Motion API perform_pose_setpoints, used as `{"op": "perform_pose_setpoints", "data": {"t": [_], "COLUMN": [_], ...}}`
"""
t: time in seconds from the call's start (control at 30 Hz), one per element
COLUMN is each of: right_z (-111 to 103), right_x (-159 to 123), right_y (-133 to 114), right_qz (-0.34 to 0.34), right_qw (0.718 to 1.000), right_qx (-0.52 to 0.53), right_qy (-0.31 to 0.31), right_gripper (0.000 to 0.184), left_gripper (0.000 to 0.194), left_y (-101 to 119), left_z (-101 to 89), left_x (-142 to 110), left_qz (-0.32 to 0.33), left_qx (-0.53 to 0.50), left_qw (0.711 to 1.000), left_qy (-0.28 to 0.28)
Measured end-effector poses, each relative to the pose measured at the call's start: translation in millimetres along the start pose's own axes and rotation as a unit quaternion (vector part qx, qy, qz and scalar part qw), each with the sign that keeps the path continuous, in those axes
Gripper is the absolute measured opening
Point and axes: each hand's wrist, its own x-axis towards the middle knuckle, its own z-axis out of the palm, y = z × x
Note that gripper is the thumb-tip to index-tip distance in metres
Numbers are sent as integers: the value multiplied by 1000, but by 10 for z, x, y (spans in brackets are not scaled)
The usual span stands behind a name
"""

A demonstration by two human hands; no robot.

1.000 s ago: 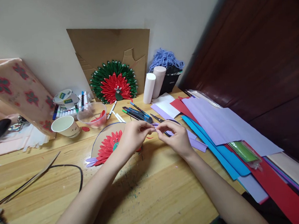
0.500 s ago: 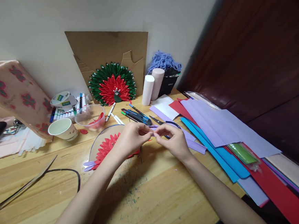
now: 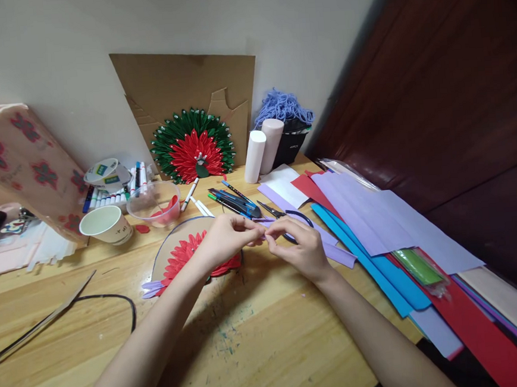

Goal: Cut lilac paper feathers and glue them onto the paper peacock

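My left hand (image 3: 233,237) and my right hand (image 3: 299,247) meet fingertip to fingertip above the table. The left fingers pinch a small lilac paper piece (image 3: 264,220), mostly hidden by the fingers. Thumb and forefinger of the right hand are pressed together beside it; whatever lies between them is too small to make out. Under my left forearm lies a round cardboard disc (image 3: 160,256) bearing red paper petals (image 3: 183,253), with lilac petals (image 3: 151,289) at its left edge. Scissors (image 3: 303,217) lie just behind my right hand, near a lilac paper strip (image 3: 341,255).
Coloured paper sheets (image 3: 371,208) spread along the right. Behind stand a red and green paper flower (image 3: 197,153) against cardboard (image 3: 182,80) and white rolls (image 3: 254,158). A paper cup (image 3: 106,226), clear bowl (image 3: 154,204) and markers (image 3: 236,204) lie left and centre; a black cable (image 3: 130,305) is front left.
My right fingertips have shifted slightly and the right hand has opened a little wider behind its pinch. The view has moved a touch. Objects on the table stay put.
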Motion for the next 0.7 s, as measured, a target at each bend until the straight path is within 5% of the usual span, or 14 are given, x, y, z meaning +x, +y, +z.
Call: {"op": "perform_pose_setpoints", "data": {"t": [0.17, 0.47, 0.7], "right_z": [25, 45, 22], "right_x": [18, 18, 29], "right_y": [4, 114, 97], "right_qz": [9, 246, 249], "right_qw": [999, 937, 930], "right_qx": [21, 245, 266], "right_qy": [-26, -42, -47], "right_gripper": [11, 13, 15], "left_gripper": [16, 21, 18], "left_y": [-29, 27, 21], "left_z": [-9, 24, 117], "left_x": [12, -9, -52], "left_qz": [-19, 0, 75], "left_qx": [10, -5, 50], "left_qw": [1000, 999, 994], "left_qy": [15, 41, 56]}}
